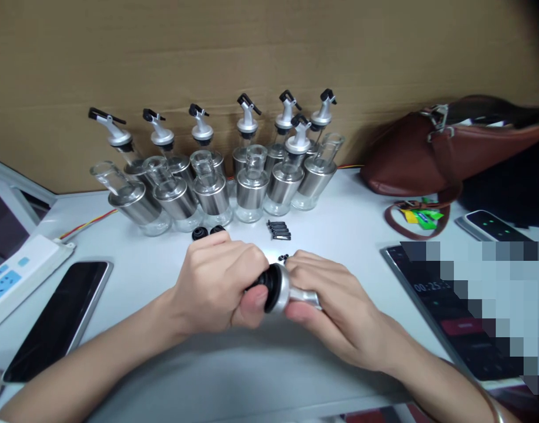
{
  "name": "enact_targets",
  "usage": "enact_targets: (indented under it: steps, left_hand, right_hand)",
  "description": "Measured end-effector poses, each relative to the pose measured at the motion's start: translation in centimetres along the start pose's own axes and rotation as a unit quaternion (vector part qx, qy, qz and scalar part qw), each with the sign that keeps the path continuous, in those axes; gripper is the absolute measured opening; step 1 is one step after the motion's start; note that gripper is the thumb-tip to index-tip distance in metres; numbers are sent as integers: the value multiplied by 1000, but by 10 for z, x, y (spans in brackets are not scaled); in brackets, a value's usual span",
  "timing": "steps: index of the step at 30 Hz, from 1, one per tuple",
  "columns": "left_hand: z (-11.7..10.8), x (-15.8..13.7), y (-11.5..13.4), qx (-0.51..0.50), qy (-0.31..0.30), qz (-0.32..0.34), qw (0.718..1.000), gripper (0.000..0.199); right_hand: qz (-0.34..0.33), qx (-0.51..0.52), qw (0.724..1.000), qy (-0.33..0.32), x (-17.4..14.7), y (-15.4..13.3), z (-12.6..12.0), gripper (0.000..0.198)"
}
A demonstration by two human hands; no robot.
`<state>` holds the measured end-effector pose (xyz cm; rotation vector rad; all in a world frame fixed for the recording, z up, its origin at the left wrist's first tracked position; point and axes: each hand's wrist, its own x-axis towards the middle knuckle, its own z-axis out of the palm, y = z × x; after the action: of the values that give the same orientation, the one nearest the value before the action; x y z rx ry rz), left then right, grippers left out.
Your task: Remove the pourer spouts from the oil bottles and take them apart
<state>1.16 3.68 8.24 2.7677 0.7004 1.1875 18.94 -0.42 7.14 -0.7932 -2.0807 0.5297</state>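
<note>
Pourer: the silver pourer (284, 291) is held above the table (234, 376), toward its front edge.
Left hand (225, 279): it is gripping the black stopper (273, 283) of the pourer.
Right hand (333, 299): its fingers and thumb are closed on the silver spout (305, 296).
Small parts: just behind the hands lie black pins (278, 230) in a row and two loose black plugs (200, 234).
Bottles: toward the back edge, glass-and-steel bottles (251, 188) stand in two rows; five in front have open necks.
Back right corner: a brown bag (405, 147).
Left edge: a phone (57, 320) and a power strip (20, 288).
</note>
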Motion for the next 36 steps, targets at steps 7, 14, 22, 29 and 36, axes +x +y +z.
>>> enact_targets:
  steps: [7,14,22,29,36]
  left_hand:
    - [2,0,3,-71,-38,-116,990,42]
    - [-8,4,10,-280,-182,-307,891,44]
    - [-8,6,6,-266,-215,-320,884,41]
    - [0,3,0,-49,-208,-228,950,38]
    - [-12,4,-16,120,-165,-116,972,20]
  right_hand:
    - [-98,-267,959,10,2,13,-9,45]
    - [-169,-344,922,43,-1,22,-14,26]
    - [-94,-329,937,73,0,20,-13,30]
    - [177,30,983,25,2,22,-9,52]
    - [301,247,920,52,6,33,-7,41]
